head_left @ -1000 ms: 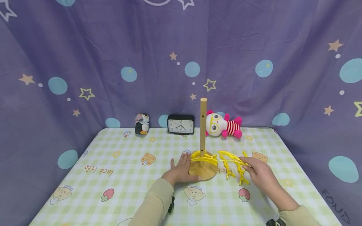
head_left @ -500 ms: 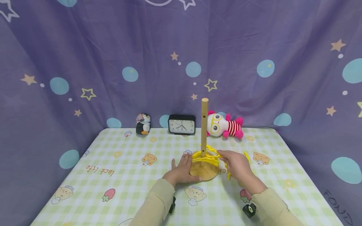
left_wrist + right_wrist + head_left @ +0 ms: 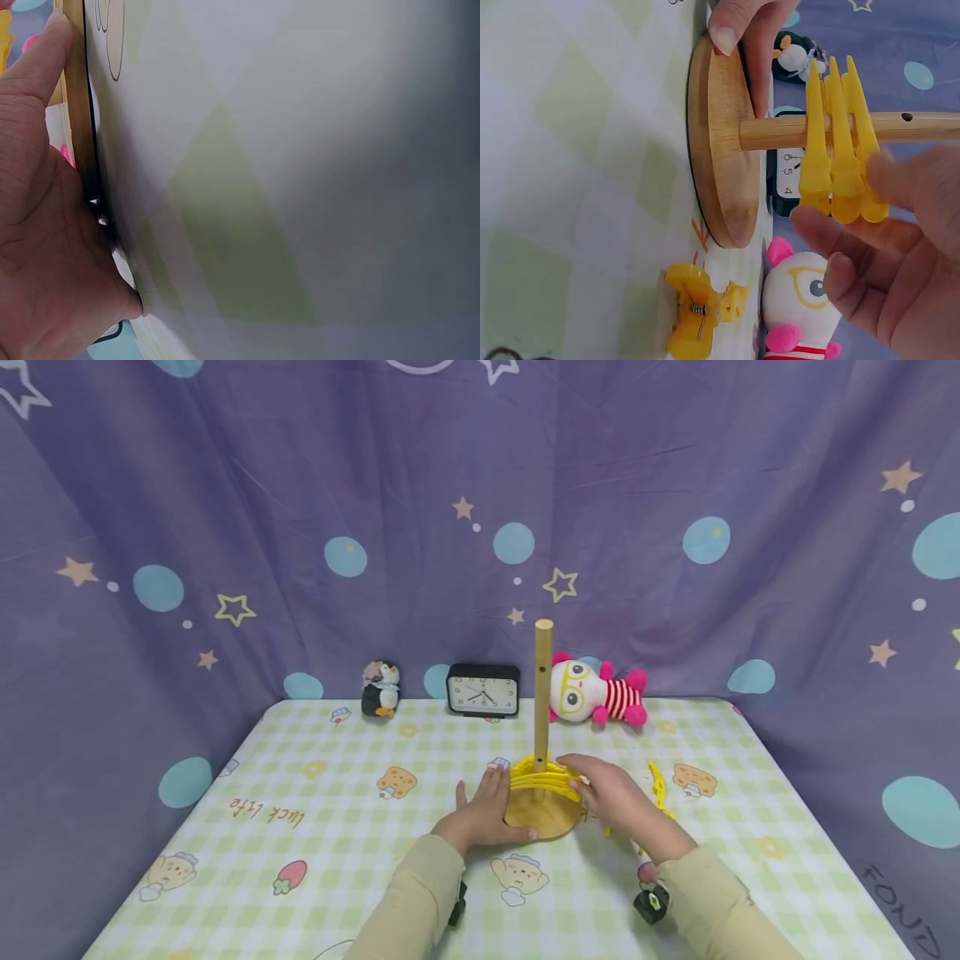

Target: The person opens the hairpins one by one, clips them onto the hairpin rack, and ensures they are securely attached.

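Swung in to the wooden post (image 3: 542, 702) from about three o'clock since a second ago with the right hand (image 3: 618, 797), bringing one more to the yellow clips (image 3: 841, 169) already there. Kept in the same place meanwhile with the left hand (image 3: 480, 818). Now stacked close together around the lower part of the post, a little above the round base (image 3: 543, 818): three showing side by side in the right wrist view, with pointed ends toward nine o'clock and thick ends toward three. Grasping at the thick ends with curled fingers of the right hand; cannot tell how many of the three in that grasp. Laid against the base at about eight o'clock with the left hand, fingers extended, thumb resting at the edge. Lying at three to four o'clock from the post, partly hidden under the right hand in the head view: loose clips (image 3: 712, 304), with a metal spring visible on one. Spread beneath everything, a checked tablecloth (image 3: 337, 843). Farther out along the back edge: a toy penguin (image 3: 380, 692) at ten o'clock, an alarm clock (image 3: 483, 691) at eleven, a pink-and-white doll (image 3: 596, 693) lying sideways at one. Hanging behind at twelve, a purple curtain (image 3: 622, 460)
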The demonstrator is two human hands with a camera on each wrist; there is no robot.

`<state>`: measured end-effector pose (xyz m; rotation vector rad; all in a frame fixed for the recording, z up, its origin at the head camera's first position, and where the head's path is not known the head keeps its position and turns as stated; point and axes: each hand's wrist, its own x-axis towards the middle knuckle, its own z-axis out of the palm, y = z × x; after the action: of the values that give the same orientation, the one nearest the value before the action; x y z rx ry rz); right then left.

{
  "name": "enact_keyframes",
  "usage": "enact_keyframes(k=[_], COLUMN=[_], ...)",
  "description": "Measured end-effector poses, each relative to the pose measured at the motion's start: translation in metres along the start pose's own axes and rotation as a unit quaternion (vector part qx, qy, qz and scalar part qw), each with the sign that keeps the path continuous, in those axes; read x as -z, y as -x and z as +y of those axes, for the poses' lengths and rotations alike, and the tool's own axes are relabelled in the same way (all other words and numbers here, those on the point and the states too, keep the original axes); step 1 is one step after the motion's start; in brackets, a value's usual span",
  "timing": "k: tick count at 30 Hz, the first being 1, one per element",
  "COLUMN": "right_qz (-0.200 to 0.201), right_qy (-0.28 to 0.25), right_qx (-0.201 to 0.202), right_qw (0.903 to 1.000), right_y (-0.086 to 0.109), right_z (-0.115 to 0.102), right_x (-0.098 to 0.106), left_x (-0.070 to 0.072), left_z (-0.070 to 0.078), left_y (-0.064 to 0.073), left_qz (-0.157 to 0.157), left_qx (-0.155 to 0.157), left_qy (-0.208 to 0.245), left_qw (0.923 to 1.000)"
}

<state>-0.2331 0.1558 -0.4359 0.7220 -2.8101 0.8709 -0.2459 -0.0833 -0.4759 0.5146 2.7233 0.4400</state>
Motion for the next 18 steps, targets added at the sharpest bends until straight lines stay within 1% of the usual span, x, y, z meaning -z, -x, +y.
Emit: enact_keyframes(k=[3, 7, 14, 18], right_qz=[-0.01, -0.006, 0.007, 0.017], right_qy=[-0.009, -0.009, 0.007, 0.007], right_qx=[-0.019, -0.049, -0.052, -0.075], right_qw=[0.9997, 0.9987, 0.9986, 0.997], right_y=[0.005, 0.015, 0.033, 0.044], right_z=[0.002, 0.007, 0.021, 0.03], right_x=[0.004, 0.011, 0.022, 0.027], left_x=[0.0, -0.001, -0.008, -0.012], left_z=[-0.001, -0.002, -0.007, -0.01], left_y=[-0.001, -0.002, -0.008, -0.012], left_qz=[-0.004, -0.008, -0.006, -0.003], left_qx=[0.0, 0.001, 0.01, 0.012], left_qy=[0.0, 0.004, 0.003, 0.004], left_qw=[1.0, 1.0, 0.9999, 0.9999])
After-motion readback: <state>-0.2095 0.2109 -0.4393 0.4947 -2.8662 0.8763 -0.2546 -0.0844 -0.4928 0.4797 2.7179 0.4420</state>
